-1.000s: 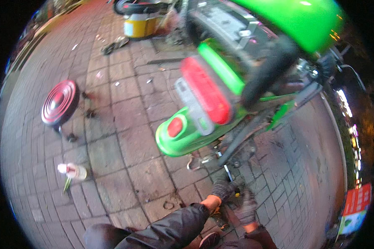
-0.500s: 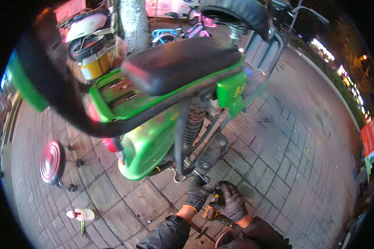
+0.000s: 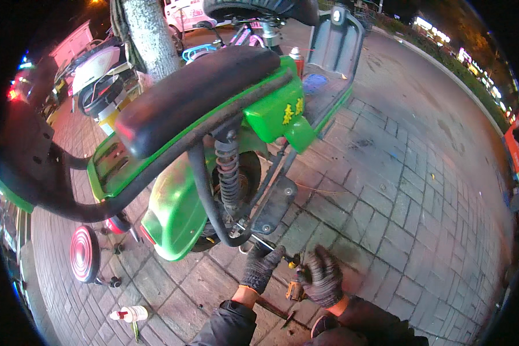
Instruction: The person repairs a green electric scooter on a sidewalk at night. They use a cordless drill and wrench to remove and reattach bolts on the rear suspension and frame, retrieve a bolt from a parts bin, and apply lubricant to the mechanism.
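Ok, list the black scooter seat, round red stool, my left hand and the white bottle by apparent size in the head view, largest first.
1. Black scooter seat
2. Round red stool and your left hand: too alike to rank
3. White bottle

Head-worn fisheye view, directed downward and forward.
The camera looks from above the wearer's gloved left hand [image 3: 260,270] and right hand [image 3: 323,278], both near; the green scooter [image 3: 199,99] stands just beyond, the tree trunk [image 3: 149,39] far left.
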`<state>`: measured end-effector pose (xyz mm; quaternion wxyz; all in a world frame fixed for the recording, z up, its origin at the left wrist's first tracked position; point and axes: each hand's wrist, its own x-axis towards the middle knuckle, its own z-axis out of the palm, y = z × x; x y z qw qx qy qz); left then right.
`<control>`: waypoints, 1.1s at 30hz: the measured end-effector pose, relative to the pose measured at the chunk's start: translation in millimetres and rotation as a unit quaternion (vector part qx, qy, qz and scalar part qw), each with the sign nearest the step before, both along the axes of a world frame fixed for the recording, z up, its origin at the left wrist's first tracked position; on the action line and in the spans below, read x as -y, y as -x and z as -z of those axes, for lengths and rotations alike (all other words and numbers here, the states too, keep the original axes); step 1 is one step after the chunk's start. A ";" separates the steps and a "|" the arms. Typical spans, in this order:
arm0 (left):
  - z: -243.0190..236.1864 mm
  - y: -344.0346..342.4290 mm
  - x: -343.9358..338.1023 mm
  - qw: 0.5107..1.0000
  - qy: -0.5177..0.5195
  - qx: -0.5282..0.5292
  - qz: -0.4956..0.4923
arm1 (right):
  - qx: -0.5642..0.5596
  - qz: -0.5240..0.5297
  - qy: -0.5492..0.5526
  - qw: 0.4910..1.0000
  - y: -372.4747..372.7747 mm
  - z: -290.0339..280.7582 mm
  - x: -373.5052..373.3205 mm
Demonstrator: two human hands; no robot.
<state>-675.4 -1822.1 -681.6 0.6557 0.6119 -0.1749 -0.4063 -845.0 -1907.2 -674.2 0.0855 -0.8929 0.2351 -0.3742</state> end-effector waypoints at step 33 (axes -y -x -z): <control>14.2 -5.5 -3.1 0.996 0.072 -0.010 0.056 | -0.080 -0.174 0.065 0.979 -35.7 9.0 41.7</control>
